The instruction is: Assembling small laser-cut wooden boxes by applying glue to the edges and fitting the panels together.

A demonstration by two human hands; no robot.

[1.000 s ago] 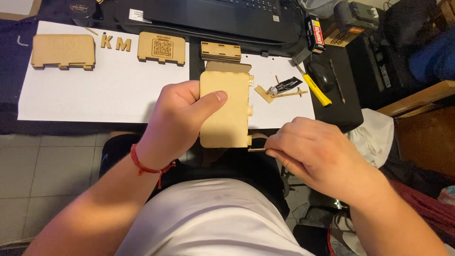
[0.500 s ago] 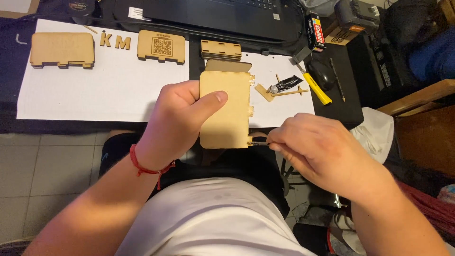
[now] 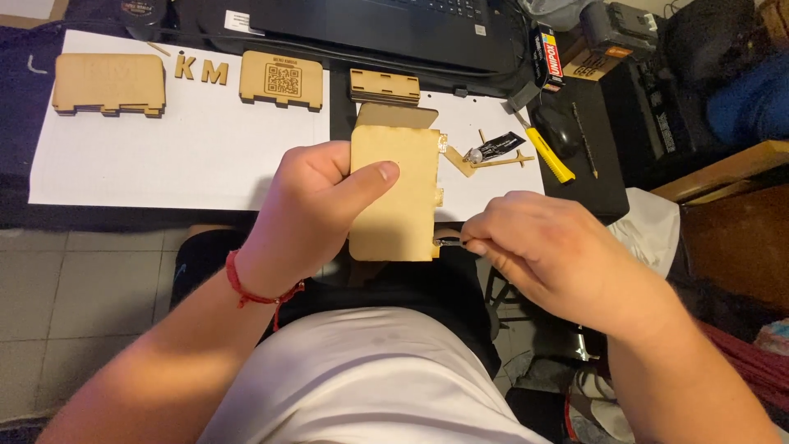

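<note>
My left hand (image 3: 308,210) grips a flat tan wooden panel (image 3: 394,193) with tabbed edges, thumb pressed on its face, holding it above my lap. My right hand (image 3: 546,247) pinches a small dark thin piece (image 3: 448,242) against the panel's lower right edge. A red string bracelet (image 3: 251,292) circles my left wrist.
A white sheet (image 3: 189,140) on the desk carries more laser-cut wooden panels (image 3: 111,82), one with a square code (image 3: 281,79), two wooden letters (image 3: 201,69) and a stacked piece (image 3: 385,85). A yellow cutter (image 3: 551,156), small wooden sticks (image 3: 493,160), a laptop (image 3: 386,25) and a black mouse (image 3: 560,127) lie beyond.
My right hand has moved slightly up and in, bringing the small piece to the panel's lower right edge. The left hand holds the panel as before.
</note>
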